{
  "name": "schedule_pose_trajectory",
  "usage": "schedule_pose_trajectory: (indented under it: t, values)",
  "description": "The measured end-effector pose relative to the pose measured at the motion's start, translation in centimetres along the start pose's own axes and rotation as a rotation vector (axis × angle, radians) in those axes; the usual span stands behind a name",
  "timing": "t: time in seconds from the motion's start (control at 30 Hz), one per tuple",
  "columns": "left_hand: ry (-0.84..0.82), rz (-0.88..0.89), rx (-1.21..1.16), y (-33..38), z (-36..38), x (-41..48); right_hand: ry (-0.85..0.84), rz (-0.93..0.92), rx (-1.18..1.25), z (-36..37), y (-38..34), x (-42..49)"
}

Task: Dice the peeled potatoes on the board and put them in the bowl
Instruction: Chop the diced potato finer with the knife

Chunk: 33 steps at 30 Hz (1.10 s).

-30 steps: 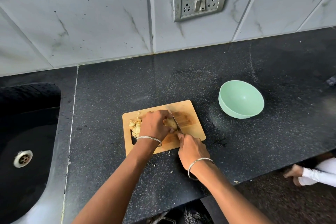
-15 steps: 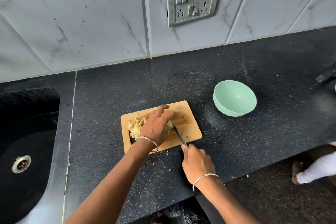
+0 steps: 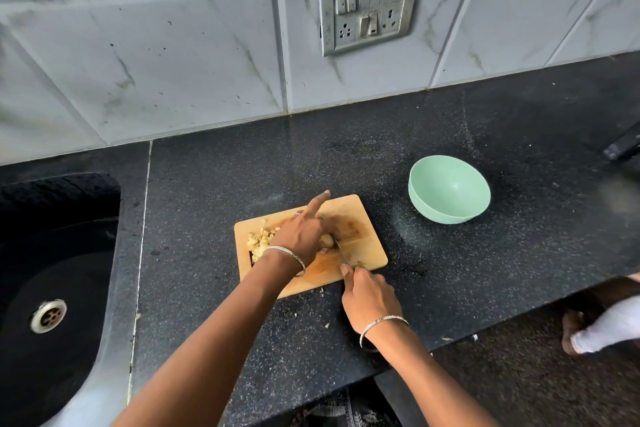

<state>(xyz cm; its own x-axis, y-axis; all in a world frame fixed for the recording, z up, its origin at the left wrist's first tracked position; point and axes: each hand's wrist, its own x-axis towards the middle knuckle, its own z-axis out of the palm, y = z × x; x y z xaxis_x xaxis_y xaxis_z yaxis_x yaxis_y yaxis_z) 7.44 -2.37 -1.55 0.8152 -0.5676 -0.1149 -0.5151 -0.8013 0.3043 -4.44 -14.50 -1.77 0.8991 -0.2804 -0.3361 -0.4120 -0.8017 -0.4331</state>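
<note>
Head view, left hand (image 3: pixel 300 236) hiding potato (image 3: pixel 327 240), knife (image 3: pixel 341 252) beside, bowl (image 3: pixel 449 191), sink (image 3: pixel 52 267)

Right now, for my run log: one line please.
left hand: holds pale potato piece on wooden cutting board | right hand: grips steel knife | mint-green round bowl: empty

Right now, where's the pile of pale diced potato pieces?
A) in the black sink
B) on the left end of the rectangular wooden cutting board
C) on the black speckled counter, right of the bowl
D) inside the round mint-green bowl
B: the pale diced potato pieces sit heaped on the left end of the wooden cutting board, while the mint-green bowl shows nothing inside.
</note>
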Motion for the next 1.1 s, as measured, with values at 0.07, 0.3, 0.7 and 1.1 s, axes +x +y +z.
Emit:
schedule_pose_trajectory:
  t: [0.07,0.3,0.7,1.1]
  values:
    - [-0.016,0.003,0.034,0.0,-0.3,0.4,-0.001,-0.013,-0.002,0.0,0.2,0.1]
    - [-0.026,-0.016,0.072,0.1,-0.7,0.2,-0.029,-0.050,-0.019,-0.8,1.9,-1.5]
    - [0.062,-0.189,-0.085,1.4,0.7,-0.1,0.088,-0.038,-0.030,-2.9,7.9,-3.6]
    - [0.212,-0.229,-0.199,1.0,1.9,-0.2,0.049,0.003,0.070,-2.1,3.9,-1.4]
